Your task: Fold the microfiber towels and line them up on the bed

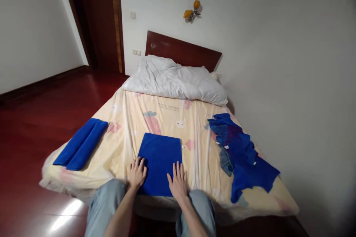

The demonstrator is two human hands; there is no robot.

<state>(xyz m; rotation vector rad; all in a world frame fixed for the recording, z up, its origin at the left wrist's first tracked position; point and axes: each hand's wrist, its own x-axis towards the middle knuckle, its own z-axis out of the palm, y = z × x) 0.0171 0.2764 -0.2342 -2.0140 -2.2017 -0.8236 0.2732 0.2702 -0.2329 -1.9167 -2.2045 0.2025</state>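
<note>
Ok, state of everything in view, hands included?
Middle blue cloth: laid flat, smooth
Left hand: palm down, at cloth's left edge
Right hand: palm down, fingers spread, at cloth's right edge
Left-side blue cloth: folded into long strips
Right-side cloth pile: crumpled, unfolded
White quilt: bunched near headboard
Bedsheet: spread, wrinkled
Wall lamp: looks unlit

my left hand (136, 173) lay over the left edge of the flat blue cloth (160, 161), and my right hand (178, 182) rested on its near right corner. left of that cloth i saw two long blue folds (89, 146) side by side; right of it sprawled a crumpled blue heap (241, 150). beneath it spread a cream printed sheet (169, 122), and well beyond it bunched a white quilt (178, 77).
</note>
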